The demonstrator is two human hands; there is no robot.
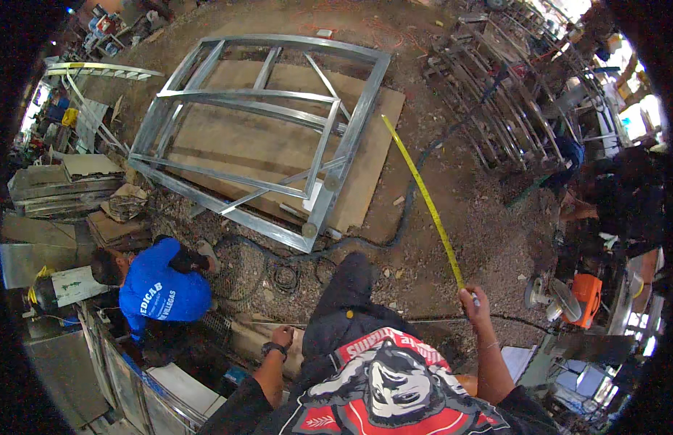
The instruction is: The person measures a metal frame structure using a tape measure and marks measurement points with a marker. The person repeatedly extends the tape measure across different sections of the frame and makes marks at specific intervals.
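Observation:
My right hand (pixel 476 303) is closed around the near end of a yellow tape measure (pixel 429 199). Its blade stretches forward and a little left over the gravel, the free end close to the plywood sheet. Something small and whitish shows at the fingers, too small to name. My left hand (pixel 281 336), with a dark watch on the wrist, is low beside my left thigh. Its fingers look curled, and what they may hold is hidden. Ahead, a large welded frame of silvery metal tubing (pixel 278 235) lies over the plywood sheet (pixel 380 156).
A person in a blue shirt (pixel 166 283) crouches at the left. Black cable (pixel 365 243) crosses the ground between me and the frame. Metal racks (pixel 496 109) stand at the far right, an orange machine (pixel 587 297) at the near right. Stacked boards (pixel 64 185) lie left.

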